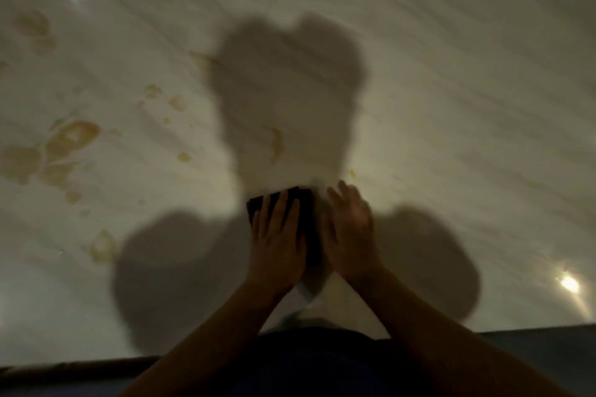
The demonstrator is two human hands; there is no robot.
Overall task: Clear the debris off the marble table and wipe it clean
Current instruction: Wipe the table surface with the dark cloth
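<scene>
Pale marble table [451, 90] carrying tan spill stains [71, 138] at left, left hand [277, 235] pressing straight fingers [281, 203] on dark rectangular pad [304, 198] near front edge, right hand [350, 232] lying blurred just beside it, fingers unclear.

Dim room, dark floor [532, 345], two lamp glints [569, 283]

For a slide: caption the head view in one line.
Left hand presses a dark pad on the marble table, right hand alongside; brown stains at left.
</scene>
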